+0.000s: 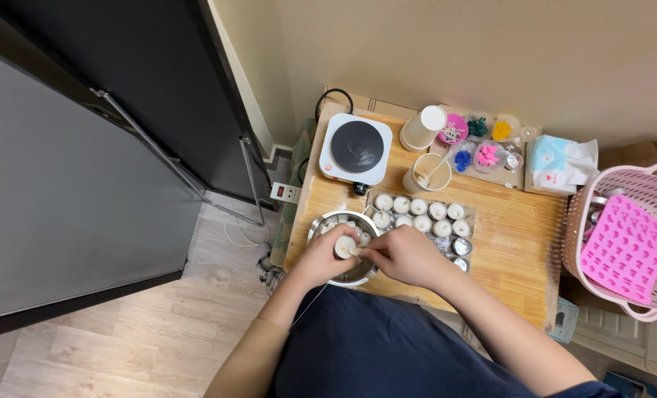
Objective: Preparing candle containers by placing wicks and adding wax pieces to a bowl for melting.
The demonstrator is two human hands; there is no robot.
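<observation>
Over the steel bowl (334, 221), at about 7 o'clock on the wooden table (516, 250), the left hand (318, 258) pinches a small white wax disc (344, 245) at its fingertips, the disc sitting at the hand's 2 o'clock. The right hand (406, 256) meets it from 3 o'clock, fingers pressed together around a thin pale stick (357, 252) touching the disc. The stick's long axis runs roughly 9 to 3 o'clock; its tip is hard to make out. Rows of white tealight candles (421, 214) lie at the bowl's 2 o'clock.
</observation>
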